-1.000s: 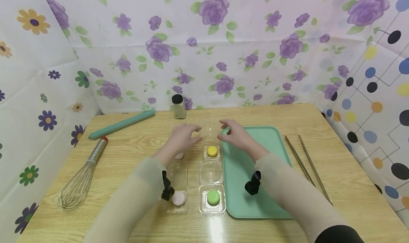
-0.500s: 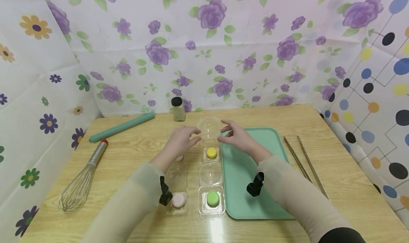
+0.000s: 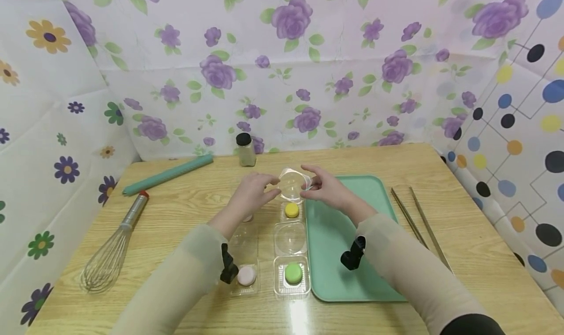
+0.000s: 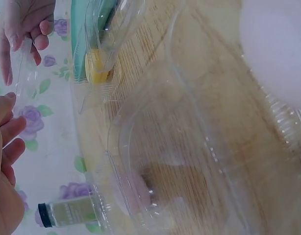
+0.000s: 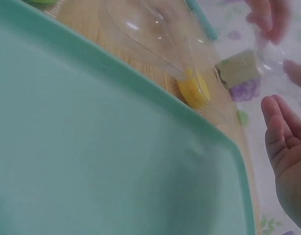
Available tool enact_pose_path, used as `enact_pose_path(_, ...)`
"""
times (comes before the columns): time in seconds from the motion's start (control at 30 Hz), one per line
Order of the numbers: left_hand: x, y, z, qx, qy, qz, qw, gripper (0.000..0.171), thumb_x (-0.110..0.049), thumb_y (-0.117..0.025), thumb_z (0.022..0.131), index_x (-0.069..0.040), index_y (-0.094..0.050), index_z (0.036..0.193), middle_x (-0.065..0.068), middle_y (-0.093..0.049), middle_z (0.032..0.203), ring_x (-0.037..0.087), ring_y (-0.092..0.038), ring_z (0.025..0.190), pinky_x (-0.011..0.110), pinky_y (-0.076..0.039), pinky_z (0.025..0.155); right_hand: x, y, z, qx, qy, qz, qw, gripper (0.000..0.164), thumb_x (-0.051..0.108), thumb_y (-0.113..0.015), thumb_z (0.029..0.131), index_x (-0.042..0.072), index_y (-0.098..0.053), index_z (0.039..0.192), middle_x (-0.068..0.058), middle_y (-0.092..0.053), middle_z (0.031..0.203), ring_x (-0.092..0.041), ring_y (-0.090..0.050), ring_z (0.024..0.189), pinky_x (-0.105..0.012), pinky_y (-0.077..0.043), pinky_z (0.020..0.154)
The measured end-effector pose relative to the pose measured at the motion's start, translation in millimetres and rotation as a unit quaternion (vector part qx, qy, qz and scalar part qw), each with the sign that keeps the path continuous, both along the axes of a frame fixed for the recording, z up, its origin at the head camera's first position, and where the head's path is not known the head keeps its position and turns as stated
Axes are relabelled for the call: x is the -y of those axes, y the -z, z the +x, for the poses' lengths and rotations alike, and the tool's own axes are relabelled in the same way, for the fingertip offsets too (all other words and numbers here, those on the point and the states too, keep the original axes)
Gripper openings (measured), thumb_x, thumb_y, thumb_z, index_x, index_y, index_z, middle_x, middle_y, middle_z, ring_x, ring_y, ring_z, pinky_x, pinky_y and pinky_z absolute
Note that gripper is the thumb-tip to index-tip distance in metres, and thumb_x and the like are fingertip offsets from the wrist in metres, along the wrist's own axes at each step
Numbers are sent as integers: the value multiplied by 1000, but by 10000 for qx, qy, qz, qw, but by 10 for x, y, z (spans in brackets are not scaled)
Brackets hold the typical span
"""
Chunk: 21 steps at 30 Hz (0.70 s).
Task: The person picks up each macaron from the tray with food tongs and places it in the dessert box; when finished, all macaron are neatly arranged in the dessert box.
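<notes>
Both hands are raised over the back middle of the table, facing each other across a clear plastic lid. My left hand pinches the lid's left edge with fingertips and thumb. The right hand pinches its right edge; the lid is tilted. Below it a yellow macaron sits in a clear box base. Closer, a green macaron lies in an opened clear box. To the left, a pink macaron lies in another clear box; a second pink macaron is partly hidden by my left hand.
A green tray lies right of the boxes, under my right forearm. Beyond it rest metal tongs. On the left are a whisk and a teal roll. A black-capped jar stands at the back.
The lid above the yellow macaron has tipped and come nearer, its rim now showing brightly between the hands. Both hands have shifted only slightly. The other things stay where they were.
</notes>
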State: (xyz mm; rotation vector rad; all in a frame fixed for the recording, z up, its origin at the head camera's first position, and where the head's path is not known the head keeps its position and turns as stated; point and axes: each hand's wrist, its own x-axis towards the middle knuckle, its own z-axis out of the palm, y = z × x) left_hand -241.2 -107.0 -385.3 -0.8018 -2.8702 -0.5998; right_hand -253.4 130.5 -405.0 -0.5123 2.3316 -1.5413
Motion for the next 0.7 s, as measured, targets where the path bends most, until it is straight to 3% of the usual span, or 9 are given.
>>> enact_pose_path(0.33, -26, -20, 17, 61, -50, 218, 9997, 42, -30, -68, 87, -4, -63, 119, 10, -64, 116, 27, -58, 104, 41, -44, 91, 19, 19, 50, 56, -148, -187, 9997, 90, 18, -76, 80, 21, -19, 150, -20, -58, 114, -22, -62, 93, -38, -49, 84)
enact_pose_path(0.7, -26, -15, 36, 73, -110, 442, 9989, 43, -29, -69, 86, -2, -62, 118, 11, -65, 111, 27, -61, 96, 38, -49, 82, 63, 50, 50, -48, -58, -62, 10000, 98, 16, -76, 79, 22, -10, 150, -21, -54, 119, -22, -60, 93, -36, -51, 80)
